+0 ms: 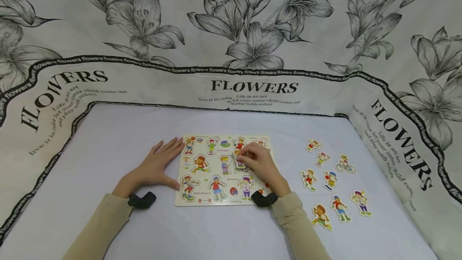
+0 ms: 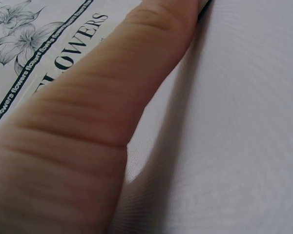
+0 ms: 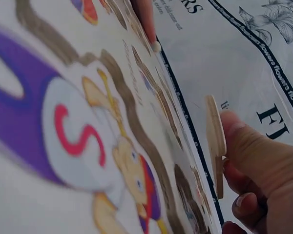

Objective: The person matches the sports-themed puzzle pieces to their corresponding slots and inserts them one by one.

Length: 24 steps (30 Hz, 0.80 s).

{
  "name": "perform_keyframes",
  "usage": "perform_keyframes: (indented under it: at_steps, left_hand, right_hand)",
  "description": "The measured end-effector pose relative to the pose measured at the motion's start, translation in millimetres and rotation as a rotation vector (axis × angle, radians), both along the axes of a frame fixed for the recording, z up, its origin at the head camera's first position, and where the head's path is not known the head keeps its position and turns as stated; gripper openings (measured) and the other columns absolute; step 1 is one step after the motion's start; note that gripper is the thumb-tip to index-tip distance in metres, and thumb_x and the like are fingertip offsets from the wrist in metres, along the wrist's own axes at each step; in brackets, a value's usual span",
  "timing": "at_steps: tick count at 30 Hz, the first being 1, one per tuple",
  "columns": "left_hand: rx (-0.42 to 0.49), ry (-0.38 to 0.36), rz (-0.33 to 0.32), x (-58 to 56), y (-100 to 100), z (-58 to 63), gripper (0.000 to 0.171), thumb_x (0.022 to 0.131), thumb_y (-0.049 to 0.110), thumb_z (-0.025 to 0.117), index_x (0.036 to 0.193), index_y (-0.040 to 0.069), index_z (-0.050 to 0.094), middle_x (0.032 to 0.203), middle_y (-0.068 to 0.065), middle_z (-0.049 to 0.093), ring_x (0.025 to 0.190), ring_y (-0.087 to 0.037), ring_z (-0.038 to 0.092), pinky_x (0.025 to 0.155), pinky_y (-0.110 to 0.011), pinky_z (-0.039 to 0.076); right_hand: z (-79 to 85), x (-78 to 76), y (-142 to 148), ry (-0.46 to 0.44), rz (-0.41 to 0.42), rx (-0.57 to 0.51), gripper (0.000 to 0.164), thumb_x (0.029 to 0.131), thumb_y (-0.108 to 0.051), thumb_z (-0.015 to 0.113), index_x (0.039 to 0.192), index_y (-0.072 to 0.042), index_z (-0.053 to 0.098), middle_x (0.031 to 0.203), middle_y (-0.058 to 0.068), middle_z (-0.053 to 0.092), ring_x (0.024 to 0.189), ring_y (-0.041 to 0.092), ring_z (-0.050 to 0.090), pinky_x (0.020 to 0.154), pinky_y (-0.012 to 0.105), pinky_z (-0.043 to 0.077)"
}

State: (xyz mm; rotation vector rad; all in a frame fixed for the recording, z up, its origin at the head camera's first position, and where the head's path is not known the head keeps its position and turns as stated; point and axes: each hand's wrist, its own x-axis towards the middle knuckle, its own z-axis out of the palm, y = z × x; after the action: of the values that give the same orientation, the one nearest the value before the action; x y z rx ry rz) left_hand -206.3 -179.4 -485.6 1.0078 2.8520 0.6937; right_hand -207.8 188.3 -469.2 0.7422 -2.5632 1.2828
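A wooden puzzle board (image 1: 178,200) printed with children playing sports lies flat on the table. My left hand (image 1: 153,167) is spread at the board's left side, with the fingertips and thumb tip right at its edge. In the left wrist view the thumb (image 2: 88,112) stretches straight towards the board. My right hand (image 1: 263,165) pinches a small wooden puzzle piece (image 1: 239,163) between thumb and fingers, over the board's right half. The right wrist view shows this piece edge-on, tilted up above the board; its picture is largely hidden there.
Several loose puzzle pieces lie right of the board, among them a cyclist (image 1: 345,165), a runner (image 1: 321,218) and a child in a blue cap (image 1: 330,180). A white cloth with a flower print (image 1: 254,87) rises around the table's back and sides.
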Motion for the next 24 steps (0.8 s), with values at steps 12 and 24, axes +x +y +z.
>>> perform_keyframes:
  at_steps: [12,24]
  left_hand:
    - [0.0,-0.002,-0.003,0.8,0.4,1.5,0.135,0.058,0.078,0.076,0.158,0.004,0.022,0.165,-0.013,0.014,0.151,-0.033,0.009,0.12,-0.056,-0.002]
    - [-0.002,0.006,-0.007,-1.5,1.0,-2.0,0.136,0.058,0.08,0.075,0.158,0.005,0.022,0.165,-0.012,0.014,0.152,-0.032,0.008,0.119,-0.056,-0.002]
  right_hand:
    - [0.1,7.9,-26.0,-0.009,0.042,0.034,0.008,0.087,-0.019,0.077,0.092,-0.014,0.073,0.091,-0.005,0.063,0.072,0.009,0.054,0.063,0.025,0.048]
    - [-10.8,12.0,-39.6,0.077,0.011,-0.005,0.008,0.085,-0.015,0.079,0.089,-0.012,0.073,0.087,-0.003,0.063,0.072,0.007,0.055,0.062,0.023,0.05]
